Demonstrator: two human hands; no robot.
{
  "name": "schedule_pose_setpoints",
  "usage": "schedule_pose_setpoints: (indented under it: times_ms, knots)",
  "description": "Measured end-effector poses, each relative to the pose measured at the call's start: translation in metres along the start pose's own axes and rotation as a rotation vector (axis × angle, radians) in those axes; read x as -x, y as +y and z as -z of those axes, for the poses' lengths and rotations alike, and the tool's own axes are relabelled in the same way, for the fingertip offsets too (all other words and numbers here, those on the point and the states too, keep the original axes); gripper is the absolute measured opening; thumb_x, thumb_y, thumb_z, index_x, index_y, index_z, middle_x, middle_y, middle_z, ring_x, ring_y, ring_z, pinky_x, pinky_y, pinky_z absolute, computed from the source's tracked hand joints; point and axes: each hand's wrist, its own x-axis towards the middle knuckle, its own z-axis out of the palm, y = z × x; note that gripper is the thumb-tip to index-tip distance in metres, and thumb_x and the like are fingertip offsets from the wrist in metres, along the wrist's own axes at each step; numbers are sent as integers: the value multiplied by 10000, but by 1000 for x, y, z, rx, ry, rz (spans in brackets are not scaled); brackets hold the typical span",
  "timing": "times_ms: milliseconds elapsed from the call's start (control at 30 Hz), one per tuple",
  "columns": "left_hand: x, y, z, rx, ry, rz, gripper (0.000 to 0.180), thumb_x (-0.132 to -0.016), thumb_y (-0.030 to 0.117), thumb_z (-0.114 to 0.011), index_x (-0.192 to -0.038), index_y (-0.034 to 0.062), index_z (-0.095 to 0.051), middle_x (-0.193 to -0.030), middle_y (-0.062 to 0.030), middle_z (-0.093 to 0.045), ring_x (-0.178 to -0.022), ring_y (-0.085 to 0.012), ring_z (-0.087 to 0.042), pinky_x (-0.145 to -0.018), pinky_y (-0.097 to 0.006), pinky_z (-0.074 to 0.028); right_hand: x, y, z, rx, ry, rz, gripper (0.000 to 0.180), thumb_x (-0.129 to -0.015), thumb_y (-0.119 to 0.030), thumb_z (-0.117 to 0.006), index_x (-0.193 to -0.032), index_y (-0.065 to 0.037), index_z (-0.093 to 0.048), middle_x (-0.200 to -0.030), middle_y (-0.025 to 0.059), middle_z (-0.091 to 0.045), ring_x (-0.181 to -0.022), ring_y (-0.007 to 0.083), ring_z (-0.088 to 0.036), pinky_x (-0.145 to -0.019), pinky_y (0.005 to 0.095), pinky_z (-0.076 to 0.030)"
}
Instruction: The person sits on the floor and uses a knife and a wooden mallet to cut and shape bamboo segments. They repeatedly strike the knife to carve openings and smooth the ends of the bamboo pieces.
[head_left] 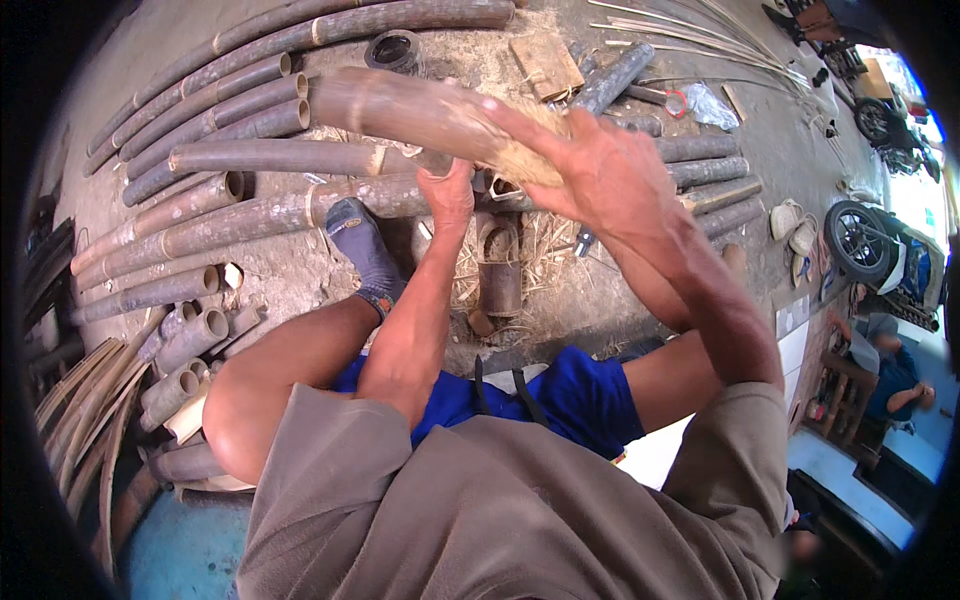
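My right hand [622,178] grips the right end of a thick brown wooden club [405,108], where its side is pale and frayed. The club is raised, slanting to the upper left, and smeared by motion. My left hand [447,192] is closed just below it, over a long bamboo pole [270,215] on the ground. What the left fingers hold is mostly hidden; a grey bit shows above the thumb. Right of that hand, a cut opening [505,188] shows in the bamboo. A short bamboo piece [500,288] with an arched notch stands between my legs.
Several bamboo poles [250,157] lie to the left, with short cut tubes [195,335] nearer. Further away are a dark round container [393,52], a wooden block [545,66] and a tape roll [676,103]. Motorcycles [862,240] and a person [890,385] are at the right.
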Motion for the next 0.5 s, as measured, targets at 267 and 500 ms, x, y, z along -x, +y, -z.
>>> schedule_pose_setpoints:
  times_ms: [267,500]
  knots:
    - [-2,-24,15,-41,-72,-62,280,-924,95,-720,-1176,-23,-684,-1162,-80,-729,-1072,-167,-655,-974,-341,-502,-39,-6,14,30,-76,200,879,-847,-437,-757,-1606,-487,-317,-907,198,-655,-728,354,-717,-599,444,-582]
    - [-6,-54,36,-208,-112,-59,477,-972,188,-692,-1371,-31,-548,-1352,-125,-632,-1221,-225,-597,-1062,-395,-478,-53,-13,5,-6,-4,278,879,-829,-424,-762,-1599,-481,-341,-873,197,-668,-637,346,-695,-552,426,-560]
